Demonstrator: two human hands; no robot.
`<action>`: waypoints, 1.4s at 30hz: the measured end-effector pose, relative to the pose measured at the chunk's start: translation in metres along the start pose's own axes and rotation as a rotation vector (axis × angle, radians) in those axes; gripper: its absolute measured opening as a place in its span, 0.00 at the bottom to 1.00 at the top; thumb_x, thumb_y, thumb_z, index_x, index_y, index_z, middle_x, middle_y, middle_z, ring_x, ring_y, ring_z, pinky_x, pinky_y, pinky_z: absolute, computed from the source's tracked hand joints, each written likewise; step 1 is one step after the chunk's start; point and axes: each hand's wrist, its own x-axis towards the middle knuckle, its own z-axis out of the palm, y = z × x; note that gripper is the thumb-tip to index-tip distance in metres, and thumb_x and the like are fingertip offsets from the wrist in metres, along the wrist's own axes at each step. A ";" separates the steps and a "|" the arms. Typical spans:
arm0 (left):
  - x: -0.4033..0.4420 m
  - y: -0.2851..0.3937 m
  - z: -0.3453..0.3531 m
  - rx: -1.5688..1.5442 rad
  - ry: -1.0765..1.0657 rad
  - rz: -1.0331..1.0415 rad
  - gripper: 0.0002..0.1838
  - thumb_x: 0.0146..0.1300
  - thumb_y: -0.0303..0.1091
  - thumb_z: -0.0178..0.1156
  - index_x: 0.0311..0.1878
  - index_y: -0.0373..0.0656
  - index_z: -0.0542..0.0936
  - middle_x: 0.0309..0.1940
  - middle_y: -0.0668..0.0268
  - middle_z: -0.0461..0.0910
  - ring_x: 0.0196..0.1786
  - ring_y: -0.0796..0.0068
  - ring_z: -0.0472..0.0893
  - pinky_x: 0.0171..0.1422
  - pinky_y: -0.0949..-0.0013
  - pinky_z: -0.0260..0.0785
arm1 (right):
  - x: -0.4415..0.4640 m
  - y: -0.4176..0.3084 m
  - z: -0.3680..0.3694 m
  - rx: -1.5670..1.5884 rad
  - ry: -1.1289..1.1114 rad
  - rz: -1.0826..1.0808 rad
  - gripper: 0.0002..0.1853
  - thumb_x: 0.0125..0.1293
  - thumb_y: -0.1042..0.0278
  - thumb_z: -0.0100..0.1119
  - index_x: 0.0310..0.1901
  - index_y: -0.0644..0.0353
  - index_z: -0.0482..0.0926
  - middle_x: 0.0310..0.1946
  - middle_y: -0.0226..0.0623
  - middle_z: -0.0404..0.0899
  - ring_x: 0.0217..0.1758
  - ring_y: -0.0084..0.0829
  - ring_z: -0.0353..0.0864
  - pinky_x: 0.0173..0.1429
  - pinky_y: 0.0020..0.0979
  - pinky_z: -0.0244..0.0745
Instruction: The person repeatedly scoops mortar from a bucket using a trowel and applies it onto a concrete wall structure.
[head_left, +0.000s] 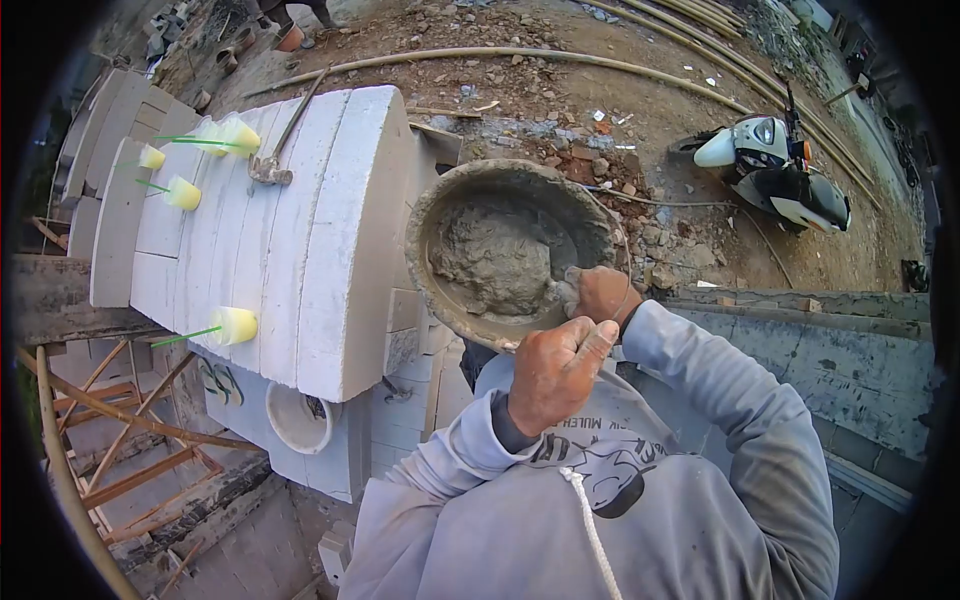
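A round bucket (pixel 430 290) crusted with grey mortar (pixel 495 260) is in front of my body, right of the stacked white blocks. My left hand (pixel 560 370) is closed at the bucket's near rim, with its thumb pointing up and right; what its fingers hold is hidden. Just beyond it, my right hand (pixel 605 295) is closed over the near right side of the bucket, beside the mortar. A thin wire handle curves past this hand. What the right fingers grip is too hidden to name.
White blocks (pixel 345 240) at the left carry a hammer (pixel 270 170) and several cups with green straws. A white bucket (pixel 300 418) is below them. A scooter (pixel 770 165) stands on the dirt at the right. Bamboo poles lie beyond; a person's legs show at the top left.
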 end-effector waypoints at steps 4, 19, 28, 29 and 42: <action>-0.001 0.000 -0.007 0.031 0.025 0.010 0.24 0.69 0.46 0.53 0.21 0.37 0.72 0.14 0.67 0.66 0.21 0.81 0.63 0.26 0.69 0.58 | 0.013 0.000 0.011 0.064 0.050 -0.015 0.13 0.45 0.62 0.62 0.25 0.65 0.80 0.25 0.55 0.80 0.31 0.52 0.82 0.36 0.45 0.78; 0.009 -0.002 -0.057 -0.353 0.290 -0.042 0.22 0.66 0.48 0.57 0.20 0.45 0.70 0.16 0.77 0.61 0.20 0.87 0.56 0.25 0.79 0.45 | -0.029 -0.004 -0.065 -0.050 0.061 -0.012 0.13 0.51 0.59 0.61 0.33 0.61 0.79 0.24 0.53 0.79 0.33 0.53 0.80 0.39 0.47 0.75; 0.017 -0.005 -0.058 -0.365 0.326 -0.083 0.20 0.66 0.46 0.56 0.21 0.46 0.71 0.14 0.78 0.59 0.16 0.89 0.52 0.21 0.79 0.40 | -0.098 0.023 -0.099 0.098 0.023 0.117 0.18 0.50 0.56 0.64 0.33 0.64 0.79 0.26 0.53 0.79 0.32 0.52 0.79 0.38 0.46 0.74; 0.016 -0.005 -0.057 -0.360 0.334 -0.079 0.20 0.66 0.46 0.56 0.21 0.45 0.70 0.14 0.78 0.58 0.16 0.89 0.52 0.20 0.79 0.39 | -0.112 0.028 -0.107 0.108 0.055 0.132 0.18 0.49 0.56 0.65 0.34 0.63 0.79 0.26 0.53 0.79 0.32 0.52 0.79 0.37 0.45 0.74; 0.041 -0.033 -0.105 -0.185 0.117 -0.129 0.15 0.66 0.47 0.56 0.37 0.54 0.61 0.21 0.79 0.56 0.22 0.83 0.54 0.25 0.68 0.47 | -0.431 0.109 -0.233 0.456 0.739 0.469 0.20 0.51 0.60 0.68 0.39 0.67 0.78 0.24 0.33 0.77 0.21 0.23 0.75 0.25 0.24 0.70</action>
